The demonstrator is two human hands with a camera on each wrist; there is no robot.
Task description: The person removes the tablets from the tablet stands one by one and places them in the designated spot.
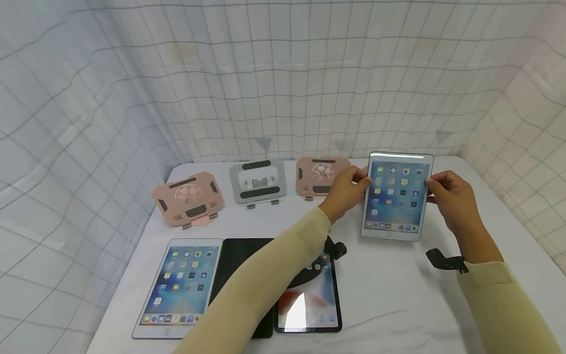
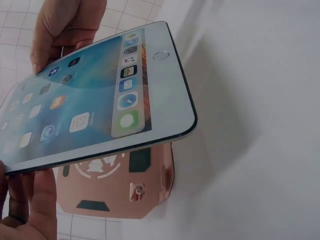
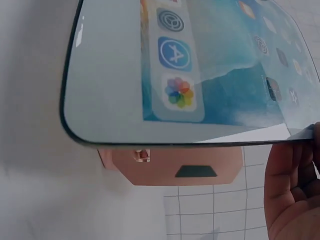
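Observation:
A white tablet (image 1: 395,196) with a lit screen of app icons is held up over the right side of the table, tilted to face the camera. My left hand (image 1: 347,191) pinches its left edge between thumb and fingers. On the opposite edge, my right hand (image 1: 455,201) grips with the thumb on the front and fingers behind. In the left wrist view a pink stand (image 2: 150,200) with dark pads shows behind the tablet; the right wrist view shows part of that stand (image 3: 150,172) too. From the head, the tablet hides most of it.
Along the table's back stand a pink stand (image 1: 187,196), a grey stand (image 1: 283,184) and another pink stand (image 1: 302,177). In front lie a white tablet (image 1: 181,285), a black tablet (image 1: 239,248) and a lit dark-framed tablet (image 1: 329,295), partly under my left arm. Gridded white cloth (image 1: 283,98) walls the table.

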